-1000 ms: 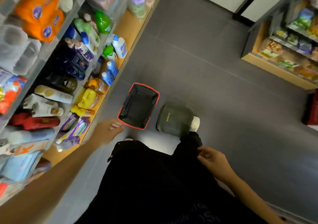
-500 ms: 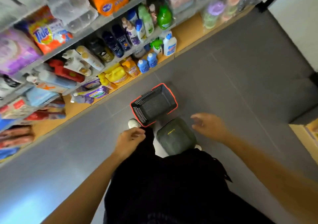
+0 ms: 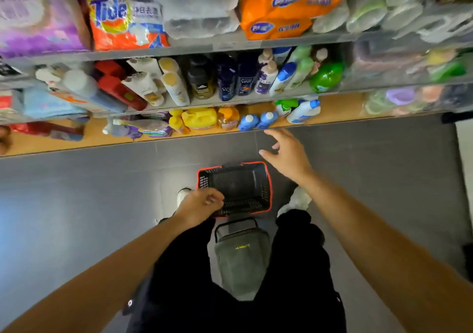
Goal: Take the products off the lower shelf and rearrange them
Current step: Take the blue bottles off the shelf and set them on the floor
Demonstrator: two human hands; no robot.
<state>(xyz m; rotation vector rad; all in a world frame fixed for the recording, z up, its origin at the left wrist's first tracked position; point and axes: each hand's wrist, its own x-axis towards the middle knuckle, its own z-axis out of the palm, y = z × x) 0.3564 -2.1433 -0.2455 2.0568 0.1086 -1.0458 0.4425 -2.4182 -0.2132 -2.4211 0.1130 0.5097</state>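
A smooth dark grey tiled floor (image 3: 76, 191) takes up most of the view, with a tall rack of grey metal shelves (image 3: 179, 52) along its far side. The top level holds soft, bulky plastic-wrapped packs: an orange-and-blue Tide detergent bag (image 3: 120, 17) and a bright orange wrapped pack (image 3: 286, 4). The level below is crowded with upright shampoo and body-wash bottles.

At the bottom, the lower shelf (image 3: 64, 143) is a flat tan wooden board just above the floor. The products are on it: floppy purple refill pouches (image 3: 153, 129), a squat yellow plastic jug with a handle (image 3: 199, 118), two small rounded blue bottles with white caps (image 3: 249, 122) and a white bottle with a blue cap (image 3: 303, 111).

On the floor in front sits a rectangular black plastic mesh basket with a red rim (image 3: 268, 179), and nothing shows inside it. Just nearer, between the person's black-trousered legs, lies a soft grey fabric bag (image 3: 240, 261).

As for the hands, the right hand (image 3: 289, 153) hangs in the air between the basket and the lower shelf's edge, near the blue bottles, fingers spread wide and holding nothing. The left hand (image 3: 202, 204) is over the basket's near left corner with loosely curled fingers and nothing visible in it; I cannot tell whether it touches the rim
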